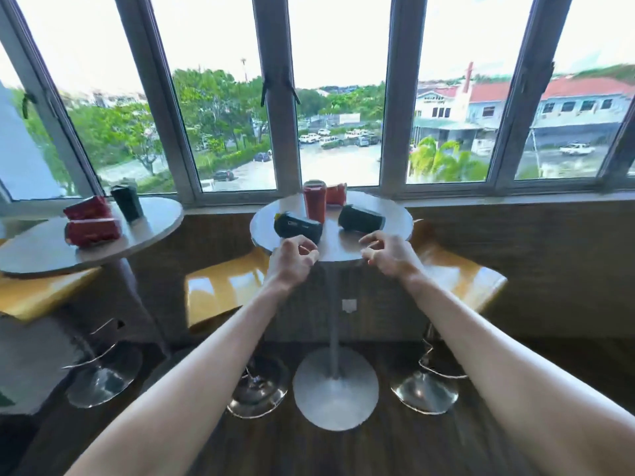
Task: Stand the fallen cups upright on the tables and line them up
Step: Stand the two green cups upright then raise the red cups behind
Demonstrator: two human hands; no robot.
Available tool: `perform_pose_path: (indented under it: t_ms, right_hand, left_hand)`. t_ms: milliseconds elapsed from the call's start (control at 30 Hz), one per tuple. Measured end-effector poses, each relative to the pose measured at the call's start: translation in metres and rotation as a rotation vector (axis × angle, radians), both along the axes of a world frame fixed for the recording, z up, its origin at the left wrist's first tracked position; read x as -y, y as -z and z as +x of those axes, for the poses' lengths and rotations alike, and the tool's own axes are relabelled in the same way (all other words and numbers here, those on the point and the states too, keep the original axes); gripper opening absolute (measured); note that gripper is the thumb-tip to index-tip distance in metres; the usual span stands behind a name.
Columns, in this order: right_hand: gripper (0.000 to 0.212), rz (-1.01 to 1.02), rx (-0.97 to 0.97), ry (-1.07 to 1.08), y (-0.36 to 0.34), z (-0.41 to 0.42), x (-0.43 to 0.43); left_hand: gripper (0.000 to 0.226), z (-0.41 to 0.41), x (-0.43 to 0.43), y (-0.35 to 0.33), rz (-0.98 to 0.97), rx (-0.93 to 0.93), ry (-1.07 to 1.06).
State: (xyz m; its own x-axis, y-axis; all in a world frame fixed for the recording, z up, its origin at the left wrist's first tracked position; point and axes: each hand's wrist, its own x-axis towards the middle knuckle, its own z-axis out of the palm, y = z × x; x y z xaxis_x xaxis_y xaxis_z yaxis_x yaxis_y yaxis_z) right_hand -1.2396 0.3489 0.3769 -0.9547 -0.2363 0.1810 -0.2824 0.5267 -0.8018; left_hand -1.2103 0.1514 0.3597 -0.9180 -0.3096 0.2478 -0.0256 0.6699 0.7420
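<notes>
On the round table ahead, a red cup stands upright at the back. A second red cup lies just behind it to the right. Two dark green cups lie on their sides: one at the left, one at the right. My left hand hovers over the table's near edge just in front of the left green cup, fingers curled and apart, holding nothing. My right hand hovers in front of the right green cup, also holding nothing. A second round table at left carries two fallen red cups and an upright dark green cup.
Yellow bar stools with chrome bases flank the near table, and another stool sits under the left table. A window wall with a ledge runs right behind both tables. The table's pedestal base stands on a dark wooden floor.
</notes>
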Motion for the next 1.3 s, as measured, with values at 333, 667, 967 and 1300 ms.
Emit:
perform_pose_path:
  t_ms: [333,667,967,1300]
  right_hand:
    - [0.028,0.119,0.067,-0.006,0.008,-0.201,0.054]
    - [0.095,0.616,0.158,-0.055,0.042,-0.38,0.071]
    - [0.099,0.685,0.219,-0.02,0.078,-0.418,0.068]
    - [0.096,0.679,0.168,-0.005,0.081,-0.418,0.069]
  left_hand:
    - [0.034,-0.182,0.082,0.028,0.562,0.161,-0.215]
    - [0.124,-0.311,0.106,0.08,0.874,0.203,-0.668]
    - [0.104,-0.351,0.112,0.078,0.905,0.178,-0.593]
    - [0.074,-0.332,0.095,0.071,0.159,-0.221,-0.174]
